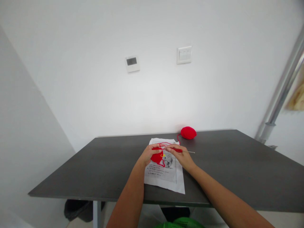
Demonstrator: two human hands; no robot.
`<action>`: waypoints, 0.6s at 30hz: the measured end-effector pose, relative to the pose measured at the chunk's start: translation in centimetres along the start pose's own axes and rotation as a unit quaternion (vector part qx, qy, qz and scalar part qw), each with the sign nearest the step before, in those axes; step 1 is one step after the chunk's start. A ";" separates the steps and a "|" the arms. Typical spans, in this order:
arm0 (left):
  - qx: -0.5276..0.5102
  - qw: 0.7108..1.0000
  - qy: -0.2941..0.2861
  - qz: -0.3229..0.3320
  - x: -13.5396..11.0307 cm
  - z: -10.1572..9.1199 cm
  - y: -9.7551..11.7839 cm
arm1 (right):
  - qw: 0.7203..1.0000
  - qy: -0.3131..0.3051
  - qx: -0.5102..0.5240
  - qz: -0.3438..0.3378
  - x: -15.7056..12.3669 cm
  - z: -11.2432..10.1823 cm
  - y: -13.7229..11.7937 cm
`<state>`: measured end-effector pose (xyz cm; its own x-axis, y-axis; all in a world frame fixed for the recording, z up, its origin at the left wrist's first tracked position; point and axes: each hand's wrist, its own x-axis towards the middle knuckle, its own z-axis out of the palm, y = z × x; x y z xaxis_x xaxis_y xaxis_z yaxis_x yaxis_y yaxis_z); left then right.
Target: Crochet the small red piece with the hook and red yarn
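Observation:
My left hand is closed on a small piece of red crochet work, with a yellow stitch marker on its right side. A loop of red yarn hangs below the piece. In my right hand is a crochet hook with a red handle; its thin metal shaft sticks out to the right, away from the crochet work. Both hands are close together above a printed sheet of paper. Red yarn runs by the fingers and back to a red yarn ball.
The dark grey table stands against a white wall with a thermostat and a light switch. A metal pipe rises at the right. Under the table's left side is a black bin. Something green shows at the bottom edge.

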<state>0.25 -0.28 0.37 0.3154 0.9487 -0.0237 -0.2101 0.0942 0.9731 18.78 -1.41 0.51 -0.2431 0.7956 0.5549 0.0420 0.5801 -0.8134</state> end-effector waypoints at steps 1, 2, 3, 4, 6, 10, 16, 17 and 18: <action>0.006 1.000 0.002 -0.001 0.0 0.0 0.0 | 0.999 0.003 0.026 0.023 0.1 0.1 0.0; 0.010 1.000 0.001 -0.004 0.0 -0.1 0.0 | 0.998 0.003 0.053 0.044 0.2 0.1 0.1; 0.011 1.000 -0.003 -0.008 -0.1 -0.1 0.0 | 0.995 0.001 0.077 0.062 0.2 0.1 0.1; 0.009 1.000 -0.010 -0.013 -0.1 -0.2 0.0 | 0.993 -0.006 0.096 0.075 0.3 0.1 0.2; 0.002 1.000 -0.020 -0.023 -0.2 -0.4 0.1 | 0.990 -0.024 0.111 0.081 0.4 -0.1 0.2; -0.021 0.999 -0.012 -0.030 -0.3 -0.9 0.2 | 0.996 -0.077 0.042 0.017 0.5 -0.9 0.3; -0.033 0.998 -0.030 -0.034 -0.4 -1.1 0.1 | 0.995 -0.097 0.023 -0.006 0.5 -1.2 0.1; -0.029 0.998 -0.032 -0.035 -0.4 -1.1 0.1 | 0.996 -0.088 0.036 0.003 0.5 -1.1 0.1; -0.025 0.998 -0.033 -0.036 -0.4 -1.1 0.1 | 0.996 -0.078 0.047 0.012 0.5 -1.0 0.1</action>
<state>-0.91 -0.31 0.19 0.3917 0.9169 -0.0763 -0.2298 0.1777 0.9569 19.64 -0.82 0.88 -0.3914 0.7676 0.5076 -0.0405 0.5367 -0.8428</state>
